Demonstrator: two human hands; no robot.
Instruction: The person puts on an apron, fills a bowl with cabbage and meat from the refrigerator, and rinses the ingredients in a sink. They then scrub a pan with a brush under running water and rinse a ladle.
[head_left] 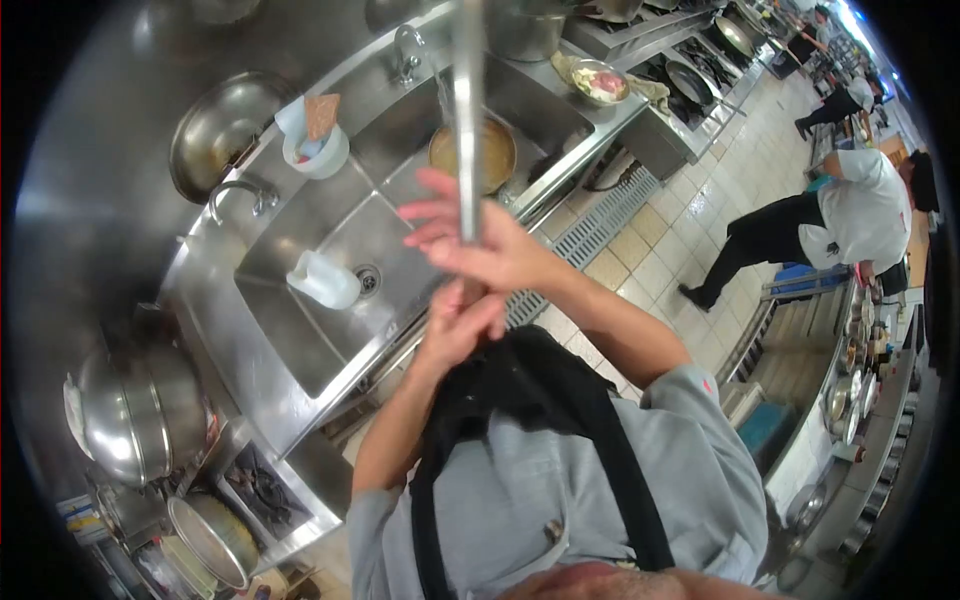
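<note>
My left hand is closed low down around the dark lower end of a long, narrow metal tool. The tool stands upright in the middle of the view, blurred, and runs past the top edge; its kind cannot be made out. Just above, my right hand has its fingers stretched out and apart behind the shaft. It seems to touch the shaft, though the grip is not clear. Beyond the hands, a round metal pan with a yellowish inside sits in the far sink basin, partly hidden by the tool.
Water runs from a faucet into the far basin. A white plastic jug lies in the near sink. A white tub stands on the ledge by a large wok. One co-worker stands across the tiled aisle.
</note>
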